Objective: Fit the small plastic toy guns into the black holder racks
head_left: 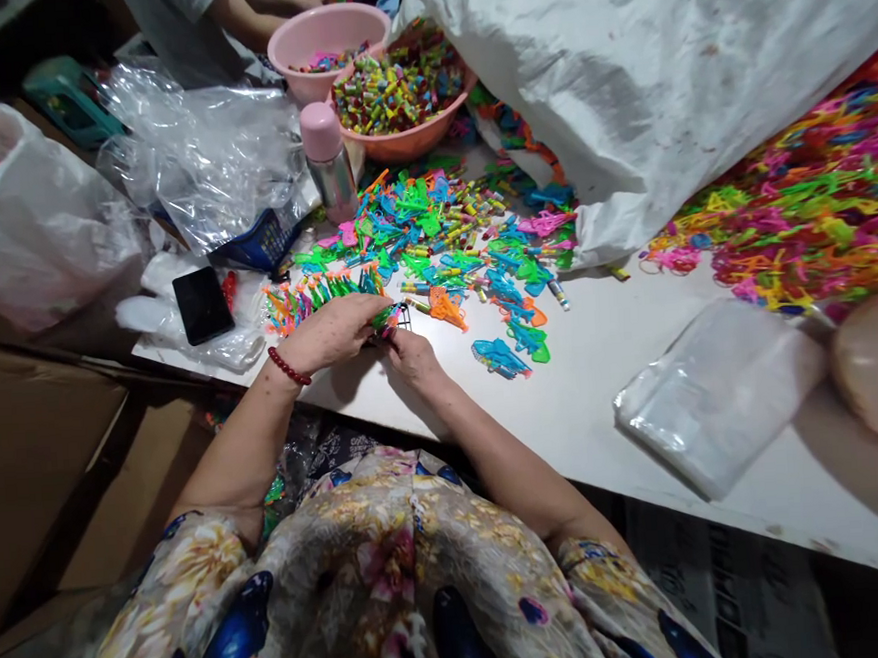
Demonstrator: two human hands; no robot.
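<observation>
My left hand (340, 328), with a red bead bracelet (289, 367) at the wrist, curves its fingers over a small green and pink plastic toy piece (388, 317). My right hand (414, 356) meets it from the right, fingers pinched by the same piece; the fingertips are partly hidden. A black grid-like rack end (404, 315) sticks out just beyond them. Left of the fingers stretches a tight row of orange, pink and green toy pieces (309, 300). An orange plastic toy (448, 308) and a blue one (499, 358) lie to the right of my hands.
Behind the row spreads a pile of colourful toys (416, 215). A pink-capped bottle (329, 161), an orange basin (403, 143) and a pink basin (328, 26) stand further back. A phone (203, 305) lies left, clear bags (721, 394) right. Another person's arm (252, 21) shows at the top.
</observation>
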